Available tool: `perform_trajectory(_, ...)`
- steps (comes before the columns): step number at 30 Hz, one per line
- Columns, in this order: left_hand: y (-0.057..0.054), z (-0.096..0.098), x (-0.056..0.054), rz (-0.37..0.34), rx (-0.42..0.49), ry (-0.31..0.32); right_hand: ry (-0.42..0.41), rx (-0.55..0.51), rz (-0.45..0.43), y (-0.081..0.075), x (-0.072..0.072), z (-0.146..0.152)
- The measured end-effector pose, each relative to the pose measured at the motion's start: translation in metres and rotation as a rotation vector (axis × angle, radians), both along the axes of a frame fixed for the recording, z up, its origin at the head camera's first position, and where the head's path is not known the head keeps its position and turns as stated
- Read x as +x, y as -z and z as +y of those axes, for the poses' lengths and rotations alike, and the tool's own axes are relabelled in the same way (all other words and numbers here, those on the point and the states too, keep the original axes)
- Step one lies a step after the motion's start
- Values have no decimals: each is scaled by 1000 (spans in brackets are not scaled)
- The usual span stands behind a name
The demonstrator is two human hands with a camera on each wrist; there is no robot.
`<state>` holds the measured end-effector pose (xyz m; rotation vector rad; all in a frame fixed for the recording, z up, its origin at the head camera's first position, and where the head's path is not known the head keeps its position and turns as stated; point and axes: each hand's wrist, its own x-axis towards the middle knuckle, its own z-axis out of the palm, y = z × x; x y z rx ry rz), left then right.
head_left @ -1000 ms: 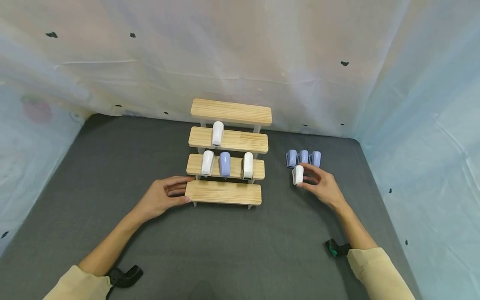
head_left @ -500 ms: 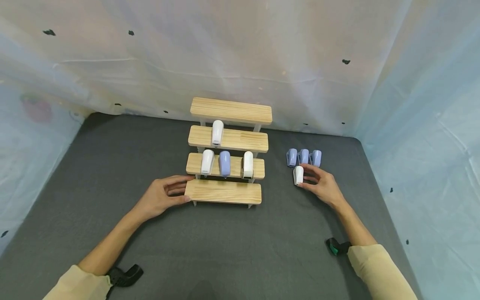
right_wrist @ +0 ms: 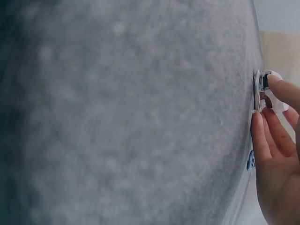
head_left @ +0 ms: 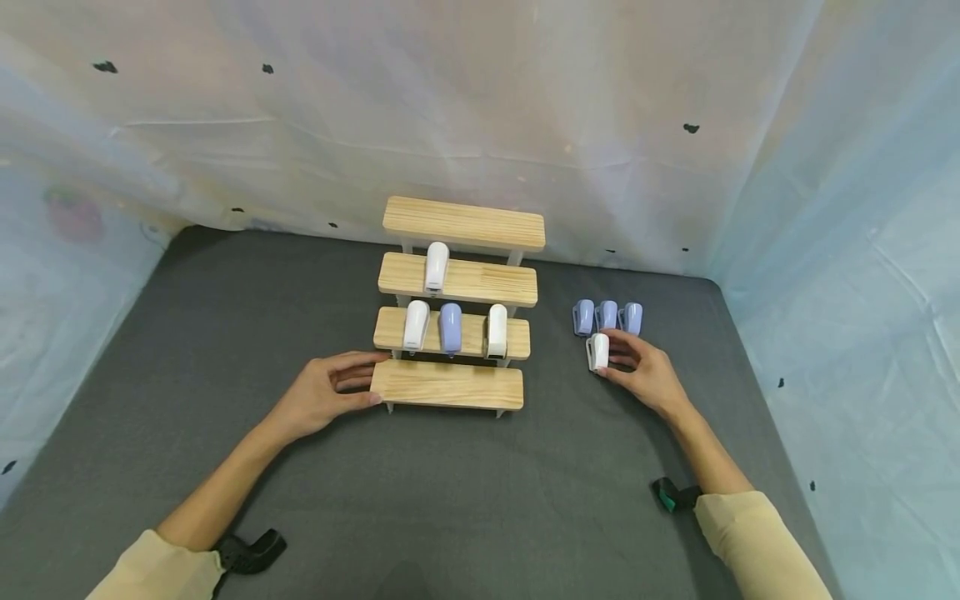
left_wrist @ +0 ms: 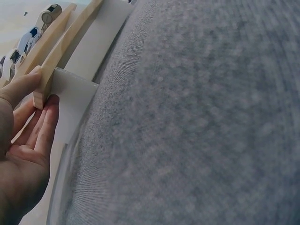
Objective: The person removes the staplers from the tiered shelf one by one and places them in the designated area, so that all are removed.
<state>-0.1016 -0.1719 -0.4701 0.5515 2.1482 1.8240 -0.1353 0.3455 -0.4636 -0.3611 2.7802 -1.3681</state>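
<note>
My left hand (head_left: 327,394) grips the left end of the lowest step of a wooden tiered stand (head_left: 446,385), thumb on the board and fingers under it in the left wrist view. To the right of the stand, my right hand (head_left: 643,371) holds a small white stapler (head_left: 597,352) between thumb and fingers, low at the table in the right wrist view. Just behind it, three blue-violet staplers (head_left: 584,317) stand in a row. On the second step are a white stapler (head_left: 416,325), a blue-violet stapler (head_left: 450,327) and another white stapler (head_left: 497,330). One white stapler (head_left: 436,267) sits on the third step.
Dark grey cloth covers the table (head_left: 450,500). A pale hanging sheet (head_left: 480,100) encloses the back and sides, close behind the stand. The top step (head_left: 463,222) rises highest, near that sheet. Black wrist mounts (head_left: 251,552) project from both forearms.
The white stapler in my right hand has shifted very slightly to the right. My left hand keeps its grip on the stand, and the other staplers stay where they were.
</note>
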Motion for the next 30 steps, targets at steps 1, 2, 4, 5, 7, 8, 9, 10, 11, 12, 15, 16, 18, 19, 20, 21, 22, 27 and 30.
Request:
perform_trajectory(1,0,0,0,1,-1,0,3,4,-1,0,0,0)
perform_trajectory(2,0,0,0,3,-2,0,7,7,-4,0,1,1)
perform_trajectory(4,0,0,0,6,-3,0,7,13,-3,-1,2,1)
perform_trajectory(5,-1,1,0,8,-4,-1,6,12,5,-3,3,1)
perform_trajectory(7,-1,1,-1,9,-4,-1,7,4,41,-11,6,-3)
perform_trajectory(8,-1,1,-1,9,-3,-1,8,3,70,-15,8,-6)
perform_trajectory(9,-1,1,-1,8,-4,-1,12,3,107,-20,10,-9)
perform_trajectory(10,-1,1,-1,7,-5,-2,23,7,148,-25,12,-12)
perform_trajectory(11,-1,1,-1,7,-5,-3,37,11,187,-30,14,-15)
perform_trajectory(12,-1,1,0,6,-7,-3,53,16,222,-34,15,-17)
perform_trajectory(15,-1,1,0,3,-10,-2,85,17,297,-39,15,-19)
perform_trajectory(16,-1,1,0,3,-11,-3,91,9,312,-40,15,-19)
perform_trajectory(18,-2,1,0,3,-16,-3,92,-18,334,-40,14,-19)
perform_trajectory(19,-2,1,0,2,-18,-4,91,-37,345,-41,13,-19)
perform_trajectory(20,-2,1,0,2,-21,-5,90,-57,354,-41,13,-20)
perform_trajectory(21,-2,0,0,2,-24,-7,87,-74,366,-41,12,-20)
perform_trajectory(22,-2,0,0,4,-28,-8,84,-91,378,-42,12,-21)
perform_trajectory(27,0,1,-1,1,-21,-9,61,-186,429,-47,10,-27)
perform_trajectory(30,0,1,-1,0,-15,-7,49,-248,453,-49,9,-32)
